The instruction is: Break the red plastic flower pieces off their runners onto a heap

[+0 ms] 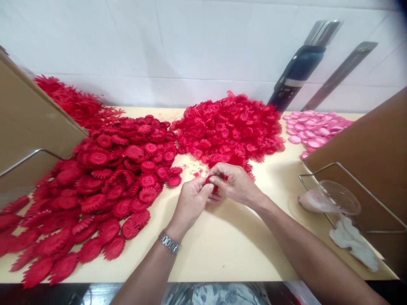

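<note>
My left hand [193, 200], with a metal watch on its wrist, is closed at the near side of the middle heap. Its thumb and fingers pinch a small red flower piece [212, 181]. My right hand [239, 183] grips the same piece from the other side, mostly hiding it. To the left spreads a large heap of red toothed-edge discs [98, 199]. Just beyond my hands lies a second heap of red fringed flower pieces [229, 127].
Red strips [76, 101] lie at the back left, pink discs [314, 127] at the back right. Brown boards [359, 156] flank both sides. A clear plastic cup [338, 198], crumpled tissue [354, 241] and wire frame [375, 199] are at right. A dark bottle [295, 72] stands by the wall.
</note>
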`<state>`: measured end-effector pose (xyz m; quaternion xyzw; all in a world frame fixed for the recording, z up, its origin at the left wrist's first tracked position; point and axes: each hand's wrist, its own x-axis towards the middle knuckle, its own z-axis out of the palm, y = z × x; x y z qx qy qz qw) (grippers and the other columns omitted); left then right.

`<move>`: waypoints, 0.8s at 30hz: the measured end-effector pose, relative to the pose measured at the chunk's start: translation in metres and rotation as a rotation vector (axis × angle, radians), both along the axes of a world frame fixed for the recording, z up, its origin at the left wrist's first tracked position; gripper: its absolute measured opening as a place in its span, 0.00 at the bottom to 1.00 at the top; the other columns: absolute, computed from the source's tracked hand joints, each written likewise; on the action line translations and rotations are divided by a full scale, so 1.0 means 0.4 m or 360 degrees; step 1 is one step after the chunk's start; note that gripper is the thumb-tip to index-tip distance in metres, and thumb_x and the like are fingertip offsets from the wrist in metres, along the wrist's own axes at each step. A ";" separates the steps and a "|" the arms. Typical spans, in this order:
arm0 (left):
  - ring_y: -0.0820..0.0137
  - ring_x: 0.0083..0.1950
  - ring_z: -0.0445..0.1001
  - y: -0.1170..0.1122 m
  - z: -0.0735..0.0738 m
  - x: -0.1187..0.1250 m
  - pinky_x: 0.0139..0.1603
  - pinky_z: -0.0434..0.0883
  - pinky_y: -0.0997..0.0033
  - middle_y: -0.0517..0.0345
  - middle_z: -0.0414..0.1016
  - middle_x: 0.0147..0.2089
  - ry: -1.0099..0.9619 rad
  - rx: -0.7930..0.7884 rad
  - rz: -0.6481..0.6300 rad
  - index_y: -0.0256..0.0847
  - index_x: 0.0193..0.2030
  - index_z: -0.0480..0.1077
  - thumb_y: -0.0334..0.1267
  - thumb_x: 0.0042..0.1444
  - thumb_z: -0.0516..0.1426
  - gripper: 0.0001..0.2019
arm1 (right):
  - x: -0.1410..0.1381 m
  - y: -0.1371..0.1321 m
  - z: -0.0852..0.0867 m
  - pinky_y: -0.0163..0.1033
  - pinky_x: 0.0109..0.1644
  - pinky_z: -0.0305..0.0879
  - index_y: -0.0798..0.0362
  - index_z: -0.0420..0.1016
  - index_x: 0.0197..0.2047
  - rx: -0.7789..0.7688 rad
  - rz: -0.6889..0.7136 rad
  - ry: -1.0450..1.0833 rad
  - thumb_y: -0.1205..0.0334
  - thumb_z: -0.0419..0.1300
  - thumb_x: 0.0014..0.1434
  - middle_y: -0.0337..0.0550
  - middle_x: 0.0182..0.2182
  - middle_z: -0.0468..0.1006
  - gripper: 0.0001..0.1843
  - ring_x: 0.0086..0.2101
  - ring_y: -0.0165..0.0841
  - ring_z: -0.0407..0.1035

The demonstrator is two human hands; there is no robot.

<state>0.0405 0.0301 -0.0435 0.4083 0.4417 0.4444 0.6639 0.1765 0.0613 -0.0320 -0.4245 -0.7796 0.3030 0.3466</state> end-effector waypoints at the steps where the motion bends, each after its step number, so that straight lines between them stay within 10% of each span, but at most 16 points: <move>1: 0.70 0.27 0.75 0.001 -0.005 0.000 0.32 0.73 0.69 0.59 0.75 0.25 0.0029 0.0005 0.0012 0.35 0.30 0.68 0.35 0.47 0.57 0.05 | -0.002 -0.001 -0.003 0.31 0.28 0.59 0.54 0.68 0.29 0.0086 -0.0014 -0.0048 0.72 0.53 0.54 0.36 0.23 0.70 0.06 0.24 0.26 0.63; 8: 0.69 0.24 0.74 0.000 -0.007 0.007 0.28 0.72 0.70 0.62 0.72 0.20 -0.0063 -0.0067 0.0065 0.37 0.27 0.66 0.34 0.47 0.54 0.03 | -0.020 -0.003 -0.033 0.35 0.32 0.60 0.55 0.67 0.32 0.0624 -0.0130 -0.0339 0.69 0.47 0.59 0.44 0.25 0.69 0.09 0.28 0.32 0.64; 24: 0.70 0.20 0.73 0.005 0.008 -0.002 0.21 0.71 0.74 0.61 0.72 0.18 -0.0037 -0.0091 0.0255 0.36 0.25 0.66 0.36 0.44 0.56 0.06 | -0.010 -0.004 -0.033 0.37 0.35 0.63 0.52 0.66 0.35 0.0578 0.0078 -0.0046 0.66 0.52 0.58 0.44 0.31 0.71 0.02 0.32 0.32 0.66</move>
